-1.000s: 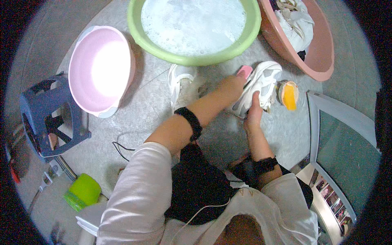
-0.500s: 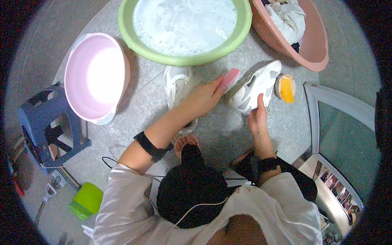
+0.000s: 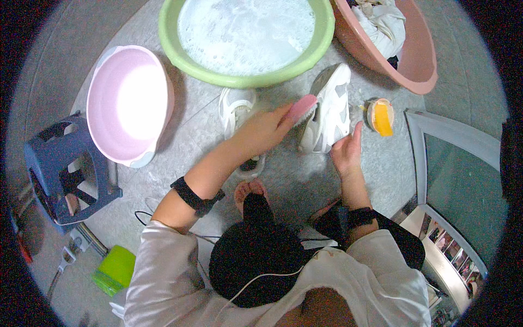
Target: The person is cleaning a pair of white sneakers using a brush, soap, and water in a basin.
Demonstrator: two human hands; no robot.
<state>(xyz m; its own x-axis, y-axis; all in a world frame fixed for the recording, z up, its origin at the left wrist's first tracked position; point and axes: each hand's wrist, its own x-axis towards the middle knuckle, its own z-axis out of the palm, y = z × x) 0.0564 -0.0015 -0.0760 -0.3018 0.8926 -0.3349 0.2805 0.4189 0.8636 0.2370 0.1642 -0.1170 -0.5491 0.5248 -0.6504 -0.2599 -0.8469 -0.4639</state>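
Observation:
My left hand [image 3: 267, 128] is closed round a pink scrubbing brush [image 3: 300, 108]. The brush's bristles face the side of a white and grey sneaker [image 3: 330, 111], touching it or very close. At the sneaker's lower end is my right hand [image 3: 346, 152]. Its thumb stands up free of the shoe, while the other fingers are partly hidden at the shoe's end and seem to hold it. A second white sneaker [image 3: 236, 103] lies on the floor, partly covered by my left forearm.
Beyond the shoes stands a green basin [image 3: 248, 80] of foamy water. A salmon basin [image 3: 422, 71] holding cloth is at the far right, near a small tub [image 3: 381, 117] with orange on it. Leftward are a pink basin [image 3: 98, 117] and a blue stool [image 3: 46, 163]. A framed glass panel [image 3: 417, 158] borders the right.
The sneaker in my right hand has turned more upright and shifted left. My right thumb has come off its side. The brush in my left hand has moved slightly left and down.

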